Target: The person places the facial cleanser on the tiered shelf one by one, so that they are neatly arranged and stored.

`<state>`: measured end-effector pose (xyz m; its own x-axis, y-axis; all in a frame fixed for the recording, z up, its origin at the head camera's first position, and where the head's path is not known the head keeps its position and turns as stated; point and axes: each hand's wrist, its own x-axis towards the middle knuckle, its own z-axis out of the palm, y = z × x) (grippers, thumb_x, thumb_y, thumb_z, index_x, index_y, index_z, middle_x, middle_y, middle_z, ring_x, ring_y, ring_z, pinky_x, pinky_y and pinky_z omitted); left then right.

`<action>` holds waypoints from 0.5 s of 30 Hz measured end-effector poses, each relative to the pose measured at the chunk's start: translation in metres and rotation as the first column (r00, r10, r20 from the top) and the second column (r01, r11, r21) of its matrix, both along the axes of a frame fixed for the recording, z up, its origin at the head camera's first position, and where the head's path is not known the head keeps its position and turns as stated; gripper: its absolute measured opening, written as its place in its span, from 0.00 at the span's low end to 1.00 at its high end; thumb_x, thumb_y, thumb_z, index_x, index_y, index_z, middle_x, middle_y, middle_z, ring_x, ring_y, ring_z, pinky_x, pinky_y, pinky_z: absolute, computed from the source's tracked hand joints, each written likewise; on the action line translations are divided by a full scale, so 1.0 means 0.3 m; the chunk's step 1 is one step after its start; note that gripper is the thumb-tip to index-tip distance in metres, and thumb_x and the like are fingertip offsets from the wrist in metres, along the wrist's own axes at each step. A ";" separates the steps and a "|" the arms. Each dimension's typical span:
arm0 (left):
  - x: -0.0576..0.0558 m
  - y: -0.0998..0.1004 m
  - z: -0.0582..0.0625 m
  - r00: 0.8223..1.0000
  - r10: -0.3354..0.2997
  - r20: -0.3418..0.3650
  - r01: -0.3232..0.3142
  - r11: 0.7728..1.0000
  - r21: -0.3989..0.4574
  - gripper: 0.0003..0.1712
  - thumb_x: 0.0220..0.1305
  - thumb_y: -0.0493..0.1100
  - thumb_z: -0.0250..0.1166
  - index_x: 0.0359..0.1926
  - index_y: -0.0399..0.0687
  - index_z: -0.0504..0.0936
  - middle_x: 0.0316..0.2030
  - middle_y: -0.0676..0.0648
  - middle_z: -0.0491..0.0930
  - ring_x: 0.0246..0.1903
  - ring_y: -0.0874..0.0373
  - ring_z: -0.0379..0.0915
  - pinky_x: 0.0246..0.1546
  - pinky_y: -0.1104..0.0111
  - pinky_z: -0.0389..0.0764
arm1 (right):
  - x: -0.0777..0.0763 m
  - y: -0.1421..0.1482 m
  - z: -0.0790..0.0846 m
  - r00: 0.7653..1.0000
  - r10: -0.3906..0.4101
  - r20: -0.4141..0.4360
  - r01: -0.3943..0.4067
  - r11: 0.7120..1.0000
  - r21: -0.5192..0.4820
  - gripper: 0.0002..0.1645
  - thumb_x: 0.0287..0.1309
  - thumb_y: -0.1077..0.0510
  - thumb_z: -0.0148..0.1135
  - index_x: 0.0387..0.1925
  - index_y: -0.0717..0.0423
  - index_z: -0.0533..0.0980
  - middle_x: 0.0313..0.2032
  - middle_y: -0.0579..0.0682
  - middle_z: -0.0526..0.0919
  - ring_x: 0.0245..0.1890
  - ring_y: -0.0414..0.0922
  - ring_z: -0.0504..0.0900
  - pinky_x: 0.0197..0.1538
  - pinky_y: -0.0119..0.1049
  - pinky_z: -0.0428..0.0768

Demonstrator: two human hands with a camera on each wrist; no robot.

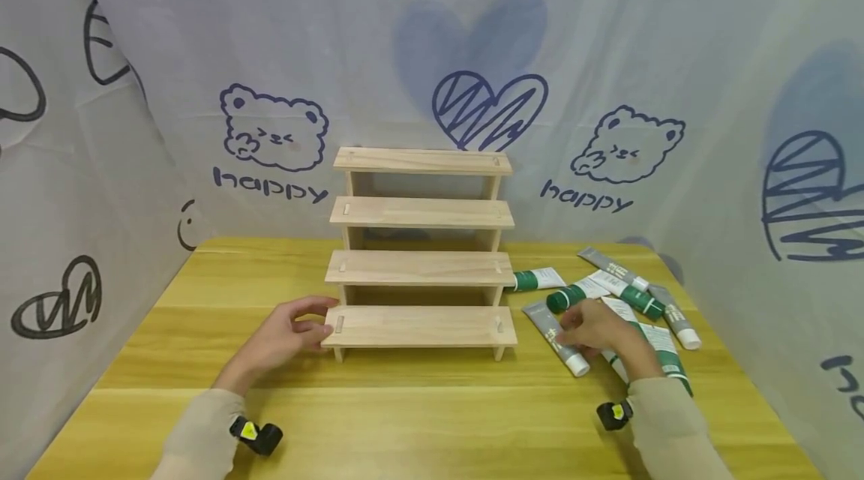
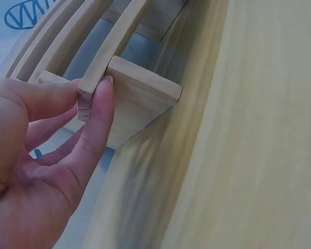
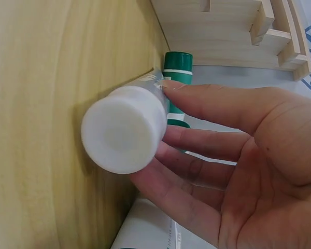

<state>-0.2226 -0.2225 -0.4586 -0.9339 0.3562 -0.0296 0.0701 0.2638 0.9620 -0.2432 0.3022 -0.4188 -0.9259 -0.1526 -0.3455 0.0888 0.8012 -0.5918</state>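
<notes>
A stepped wooden display rack with several tiers stands at the middle of the table. My left hand is at the left end of its lowest tier, and in the left wrist view thumb and finger pinch the end of that board. My right hand is at a grey tube with a white cap, right of the rack. In the right wrist view, its thumb and fingers are around the tube, just behind the white cap. The tube lies slanted, cap end nearer me.
Several green-and-white tubes and other grey tubes lie in a loose pile right of the rack, some beneath my right hand. A white printed curtain hangs behind the wooden table and along both sides.
</notes>
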 end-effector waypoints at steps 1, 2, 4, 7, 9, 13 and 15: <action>-0.001 0.000 -0.001 1.000 0.005 0.000 -0.005 1.000 -0.001 0.31 0.72 0.35 0.64 0.72 0.33 0.68 0.67 0.26 0.68 0.45 0.59 0.85 0.45 0.61 0.92 | -0.001 0.000 -0.002 1.000 -0.004 0.004 0.004 1.000 -0.001 0.24 0.61 0.59 0.72 0.54 0.72 0.78 0.48 0.65 0.84 0.33 0.46 0.87 0.35 0.43 0.92; -0.001 0.001 0.000 1.000 0.010 -0.001 -0.010 1.000 -0.001 0.31 0.72 0.35 0.64 0.71 0.33 0.68 0.68 0.26 0.68 0.46 0.58 0.85 0.45 0.62 0.92 | -0.001 -0.001 -0.004 1.000 -0.005 0.007 0.005 1.000 -0.002 0.25 0.62 0.59 0.72 0.54 0.72 0.78 0.49 0.66 0.84 0.34 0.46 0.87 0.35 0.43 0.92; 0.000 0.001 -0.001 1.000 0.018 -0.003 -0.018 1.000 0.003 0.30 0.72 0.35 0.64 0.71 0.33 0.69 0.68 0.26 0.68 0.48 0.56 0.85 0.45 0.63 0.92 | -0.002 -0.001 -0.008 1.000 -0.007 0.006 0.007 1.000 -0.001 0.25 0.62 0.59 0.72 0.54 0.72 0.78 0.50 0.66 0.84 0.34 0.46 0.87 0.35 0.43 0.92; 0.003 -0.001 -0.005 1.000 0.022 0.003 -0.022 1.000 0.019 0.31 0.72 0.35 0.64 0.72 0.32 0.68 0.68 0.26 0.67 0.50 0.54 0.85 0.46 0.64 0.92 | -0.002 0.000 -0.012 1.000 -0.005 0.003 0.005 1.000 -0.007 0.25 0.61 0.59 0.72 0.54 0.72 0.78 0.48 0.66 0.84 0.32 0.46 0.87 0.34 0.43 0.91; 0.005 -0.001 -0.010 1.000 0.025 0.013 -0.026 0.999 0.035 0.31 0.72 0.35 0.64 0.72 0.32 0.68 0.69 0.25 0.67 0.51 0.54 0.85 0.47 0.65 0.92 | 0.000 0.000 -0.014 1.000 -0.001 -0.003 0.001 1.000 -0.008 0.25 0.61 0.59 0.72 0.53 0.72 0.79 0.47 0.65 0.85 0.31 0.45 0.87 0.33 0.43 0.91; 0.009 0.003 -0.017 0.999 0.033 0.038 -0.036 0.998 0.057 0.32 0.72 0.35 0.64 0.73 0.31 0.67 0.70 0.25 0.65 0.49 0.58 0.85 0.48 0.66 0.92 | 0.002 -0.001 -0.017 1.000 -0.006 -0.012 0.006 1.000 0.000 0.24 0.60 0.59 0.73 0.52 0.72 0.79 0.44 0.63 0.86 0.29 0.45 0.87 0.32 0.42 0.91; 0.010 0.007 -0.015 0.998 0.039 0.049 -0.042 0.997 0.063 0.33 0.72 0.35 0.65 0.73 0.32 0.66 0.70 0.25 0.65 0.49 0.59 0.85 0.48 0.66 0.92 | 0.003 -0.002 -0.017 1.000 -0.012 -0.015 0.012 1.000 0.010 0.24 0.59 0.59 0.73 0.52 0.73 0.80 0.43 0.62 0.87 0.29 0.45 0.87 0.32 0.42 0.91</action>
<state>-0.2195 -0.2202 -0.4631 -0.9458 0.3204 -0.0524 0.0145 0.2030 0.9791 -0.2424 0.3016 -0.4238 -0.9328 -0.1380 -0.3329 0.0894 0.8063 -0.5847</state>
